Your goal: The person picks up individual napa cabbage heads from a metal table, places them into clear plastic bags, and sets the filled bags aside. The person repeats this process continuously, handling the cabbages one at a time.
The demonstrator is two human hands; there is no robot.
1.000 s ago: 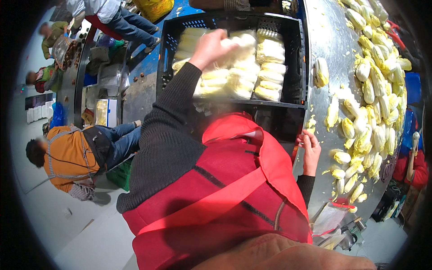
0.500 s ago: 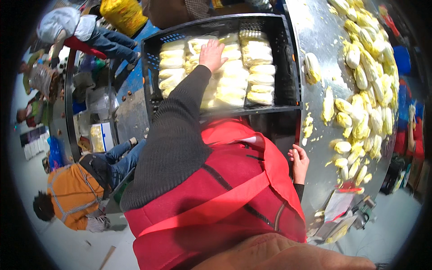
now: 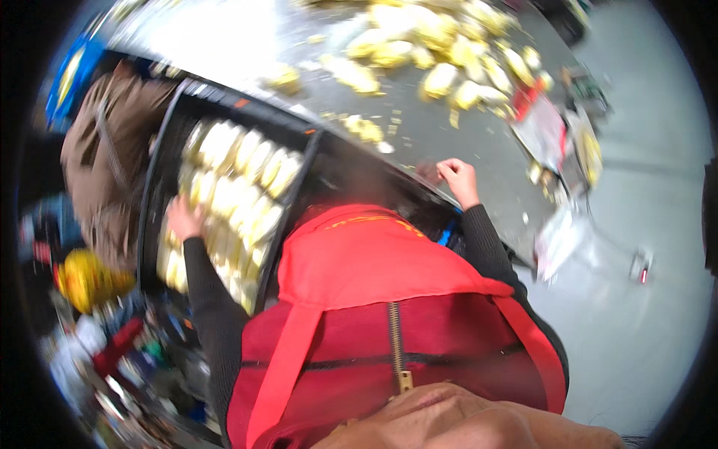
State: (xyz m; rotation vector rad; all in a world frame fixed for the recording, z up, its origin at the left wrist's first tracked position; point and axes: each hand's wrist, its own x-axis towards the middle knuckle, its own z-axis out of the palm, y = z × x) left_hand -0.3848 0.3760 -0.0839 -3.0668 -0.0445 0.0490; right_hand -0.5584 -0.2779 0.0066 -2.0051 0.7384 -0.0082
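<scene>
My left hand [image 3: 185, 218] is on the wrapped packs of pale yellow cabbage [image 3: 235, 198] inside a black plastic crate [image 3: 298, 176], its fingers blurred but apparently spread. My right hand [image 3: 456, 179] is raised beside the steel table [image 3: 471, 150], near its front edge, with bent fingers drawn together; whatever they might hold is too small to make out. Loose cabbages [image 3: 441, 78] and leaf scraps lie on the table beyond both hands.
A person in brown [image 3: 108, 161] is beside the crate on the left, near a yellow bag [image 3: 93, 280]. Blurred people [image 3: 78, 352] are at the lower left. Bags and tools [image 3: 546, 131] sit at the table's right end, above pale floor [image 3: 643, 194].
The view has swung sharply: crate and table now lie diagonally, higher and further left. My left hand is further left on the packs; my right hand is higher.
</scene>
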